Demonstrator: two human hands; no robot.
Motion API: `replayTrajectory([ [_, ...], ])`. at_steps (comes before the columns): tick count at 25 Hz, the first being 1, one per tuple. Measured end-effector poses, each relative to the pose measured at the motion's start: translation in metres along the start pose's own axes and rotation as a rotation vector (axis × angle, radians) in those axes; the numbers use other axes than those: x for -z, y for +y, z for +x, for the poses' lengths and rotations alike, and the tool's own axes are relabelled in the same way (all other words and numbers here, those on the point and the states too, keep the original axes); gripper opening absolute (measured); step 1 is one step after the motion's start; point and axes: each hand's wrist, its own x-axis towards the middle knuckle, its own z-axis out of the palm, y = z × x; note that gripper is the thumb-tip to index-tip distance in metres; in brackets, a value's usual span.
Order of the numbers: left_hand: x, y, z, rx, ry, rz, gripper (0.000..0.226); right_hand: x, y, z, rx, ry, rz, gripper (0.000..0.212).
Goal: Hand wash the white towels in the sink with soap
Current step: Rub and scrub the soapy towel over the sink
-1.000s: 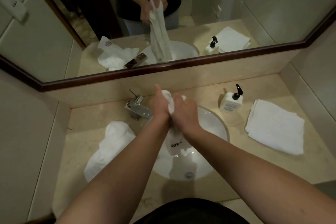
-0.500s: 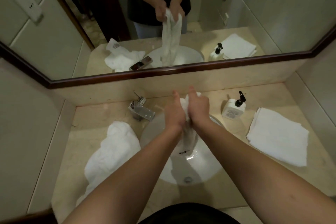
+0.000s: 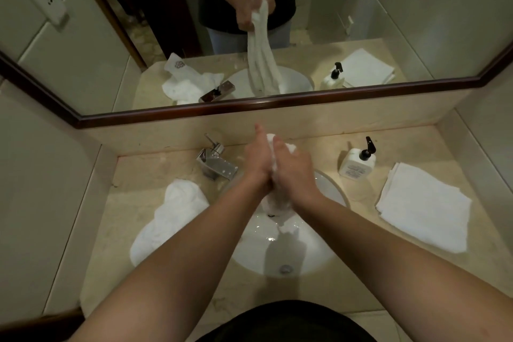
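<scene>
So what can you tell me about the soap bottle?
The soap bottle is a squat white bottle with a black pump on top, its spout pointing right. It looks like plastic, with small dark print on its front, too small to read. It stands upright on the beige counter, behind and right of the sink, left of the folded towel. Nothing touches it but the counter. The mirror shows its back.
</scene>
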Motion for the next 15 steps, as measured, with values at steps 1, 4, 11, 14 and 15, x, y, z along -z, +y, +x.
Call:
replayTrajectory([
  [1,-0.002,-0.004,-0.005,-0.029,-0.037,0.067,0.066,0.004,-0.003,0.004,-0.003,0.055,0.006,0.036],
  [4,-0.010,-0.004,-0.013,-0.126,0.031,0.177,0.064,0.005,-0.001,0.019,-0.046,0.245,0.064,0.045],
  [11,-0.010,-0.003,-0.011,-0.089,0.020,0.173,0.066,0.007,-0.011,0.031,-0.056,0.188,-0.011,0.049],
  [14,-0.006,0.008,-0.007,0.029,0.013,0.063,0.063,0.000,-0.006,0.016,0.014,0.058,-0.078,0.046],
  [15,-0.004,0.008,-0.007,0.049,0.019,0.046,0.060,-0.002,-0.004,0.013,0.029,0.033,-0.084,0.044],
])
